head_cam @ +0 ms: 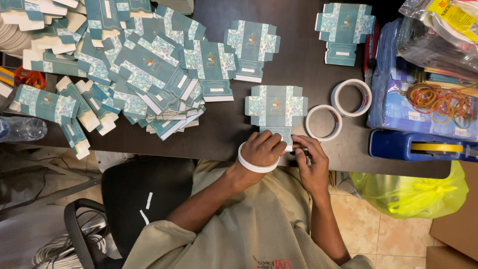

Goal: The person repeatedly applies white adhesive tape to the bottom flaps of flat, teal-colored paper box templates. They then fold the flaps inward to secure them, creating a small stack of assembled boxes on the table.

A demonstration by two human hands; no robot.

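Both hands meet at the near edge of one flat teal carton blank (pixel 277 109) lying mid-worktop (pixel 298 60). Left hand (pixel 263 148), one tape roll (pixel 257 164) worn on its wrist, curls fingertips onto the blank's near flap; right hand (pixel 309 158) pinches that flap's right corner. Two tape rolls (pixel 323 122) lie just right; a heap of blanks (pixel 124 74) lies left.

Bare table (pixel 298 65) lies open behind the flat carton (pixel 276 107); tape rolls (pixel 323 122) crowd its right.
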